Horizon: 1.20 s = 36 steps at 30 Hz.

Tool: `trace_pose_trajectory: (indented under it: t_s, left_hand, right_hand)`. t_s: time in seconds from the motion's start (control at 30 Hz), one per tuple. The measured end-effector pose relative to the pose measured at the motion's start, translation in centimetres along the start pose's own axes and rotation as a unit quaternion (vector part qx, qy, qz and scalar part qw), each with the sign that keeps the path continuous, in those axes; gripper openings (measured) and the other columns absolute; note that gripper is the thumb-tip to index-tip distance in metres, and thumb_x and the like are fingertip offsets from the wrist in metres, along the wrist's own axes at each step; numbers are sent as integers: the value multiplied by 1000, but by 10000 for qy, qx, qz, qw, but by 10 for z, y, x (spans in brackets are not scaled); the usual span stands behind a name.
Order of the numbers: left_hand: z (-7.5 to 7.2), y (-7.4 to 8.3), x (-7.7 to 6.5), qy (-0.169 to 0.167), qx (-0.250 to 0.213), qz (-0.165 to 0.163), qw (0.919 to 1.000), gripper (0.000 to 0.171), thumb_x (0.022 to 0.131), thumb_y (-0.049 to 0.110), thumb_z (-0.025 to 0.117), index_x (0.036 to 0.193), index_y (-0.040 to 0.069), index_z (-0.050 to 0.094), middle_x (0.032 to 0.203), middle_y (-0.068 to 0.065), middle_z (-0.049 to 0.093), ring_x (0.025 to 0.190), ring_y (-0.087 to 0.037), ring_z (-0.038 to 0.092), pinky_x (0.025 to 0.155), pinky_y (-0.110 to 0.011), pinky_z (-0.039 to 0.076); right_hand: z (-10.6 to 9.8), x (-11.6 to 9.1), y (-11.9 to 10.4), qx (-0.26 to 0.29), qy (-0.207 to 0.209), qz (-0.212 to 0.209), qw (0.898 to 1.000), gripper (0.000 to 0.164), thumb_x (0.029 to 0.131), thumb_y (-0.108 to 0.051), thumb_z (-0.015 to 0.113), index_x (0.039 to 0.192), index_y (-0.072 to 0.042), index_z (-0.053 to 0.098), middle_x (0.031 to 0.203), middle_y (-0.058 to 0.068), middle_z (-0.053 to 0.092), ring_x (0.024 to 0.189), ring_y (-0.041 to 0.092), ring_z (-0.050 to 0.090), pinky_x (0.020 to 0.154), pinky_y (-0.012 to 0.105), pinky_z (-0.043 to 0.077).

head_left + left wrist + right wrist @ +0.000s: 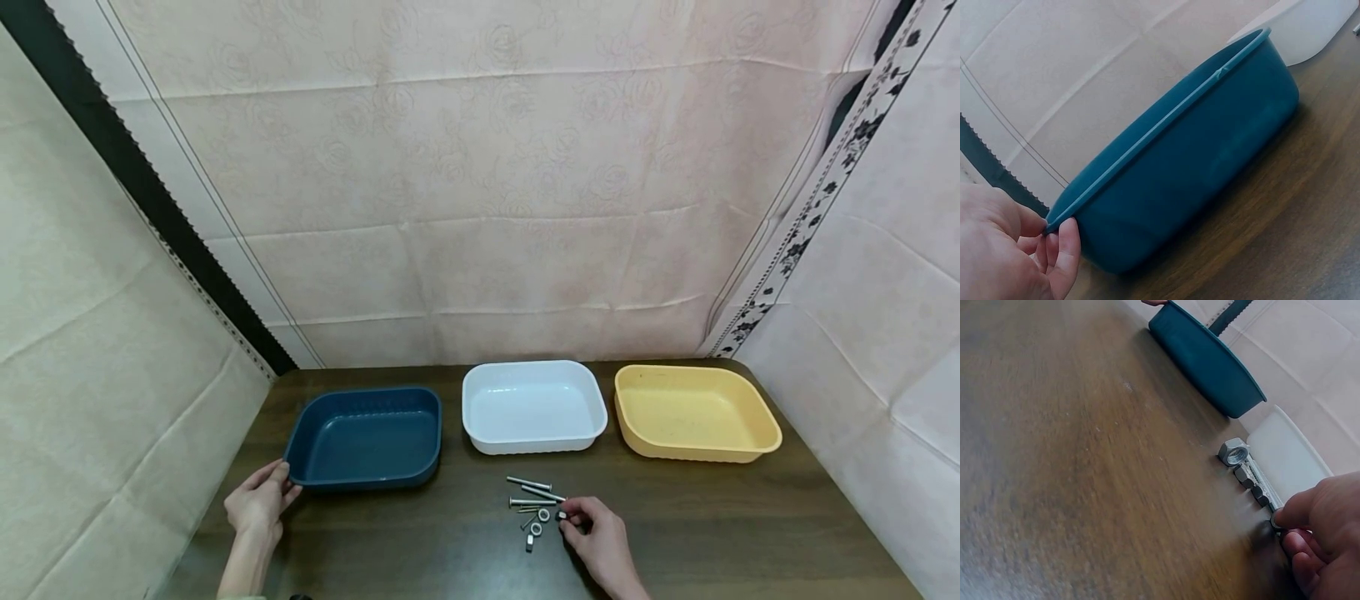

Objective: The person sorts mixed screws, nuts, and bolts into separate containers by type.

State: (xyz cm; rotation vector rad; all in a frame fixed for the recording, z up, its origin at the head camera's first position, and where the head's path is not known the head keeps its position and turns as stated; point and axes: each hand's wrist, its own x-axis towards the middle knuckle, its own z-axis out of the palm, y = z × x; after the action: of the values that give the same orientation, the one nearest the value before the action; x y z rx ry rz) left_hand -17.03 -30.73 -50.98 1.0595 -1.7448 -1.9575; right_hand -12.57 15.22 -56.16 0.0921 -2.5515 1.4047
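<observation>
1. While the right hand (597, 542) pinches a small nut (561, 516) between thumb and fingertips, low over the near middle of the surface (420, 542), the left hand (258, 500) grips the blue tray (375, 446) by the rim at its near left corner.
2. Just left of the held piece lie three loose nuts (536, 529), with slimmer screws (528, 522) close by.
3. Slightly farther off rest three long bolts (531, 502), lying roughly left to right.
4. Beyond these sits the white tray (534, 408), right of the blue one; the yellow tray (693, 417) stands far right.
5. Pale cloth (480, 183) hangs behind.
</observation>
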Motion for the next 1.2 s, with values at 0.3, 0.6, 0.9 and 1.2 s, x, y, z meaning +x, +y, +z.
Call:
trace_pose_trajectory:
  t_s: [0.3, 0.6, 0.9, 1.2]
  left_hand:
    - [0, 0, 0, 45, -18, -45, 10000, 13, 99, 9, 63, 111, 8, 65, 77, 4, 61, 66, -6, 64, 70, -25, 61]
    - [-1, -1, -1, 16, -77, 0, 10000, 11, 98, 8, 64, 108, 7, 65, 75, 3, 61, 65, -7, 64, 68, -25, 61]
    - [-1, -1, -1, 40, -153, 104, 9998, 6, 98, 7, 64, 102, 9, 66, 73, 4, 62, 64, -7, 64, 66, -25, 61]
    - [-1, -2, 0, 46, -131, 40, 9999, 6, 98, 8, 64, 104, 9, 65, 73, 6, 63, 65, -7, 66, 67, -25, 61]
  right_hand:
    - [2, 0, 2, -91, 134, -227, 9996, 25, 73, 13, 79, 84, -8, 72, 80, -5, 63, 70, 5, 57, 60, 23, 52]
    - [-2, 3, -3, -97, -122, 166, 9997, 18, 77, 8, 78, 84, -7, 71, 74, -6, 62, 66, 5, 55, 57, 22, 50]
    - [-3, 15, -21, 29, -48, 49, 10000, 16, 79, 7, 77, 84, -8, 72, 72, -7, 62, 67, 6, 55, 57, 22, 49]
    - [5, 26, -37, 503, -91, -254, 9984, 17, 78, 10, 76, 84, -5, 71, 72, -5, 63, 65, 7, 56, 54, 20, 48]
